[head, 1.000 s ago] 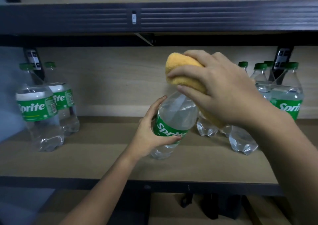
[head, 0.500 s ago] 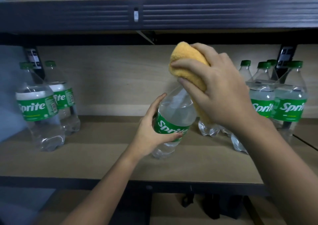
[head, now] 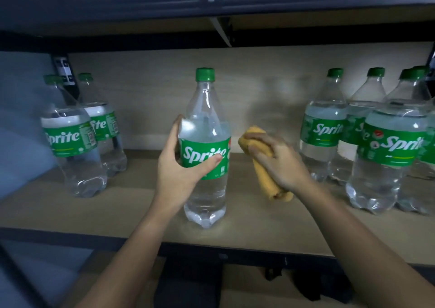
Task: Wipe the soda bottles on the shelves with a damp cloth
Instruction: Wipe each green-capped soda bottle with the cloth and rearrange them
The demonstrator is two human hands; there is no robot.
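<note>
While the left hand [head: 180, 166] wraps thumb and fingers round the green label of the upright Sprite bottle [head: 205, 147] standing at the middle of the wooden shelf [head: 131, 204], the right hand [head: 279, 163] clutches the bunched yellow cloth [head: 261, 166] just beside it at 3 o'clock, apart from the plastic. Two more bottles [head: 75, 140] stand toward 9 o'clock, and a cluster [head: 367, 143] stands toward 3 o'clock.
</note>
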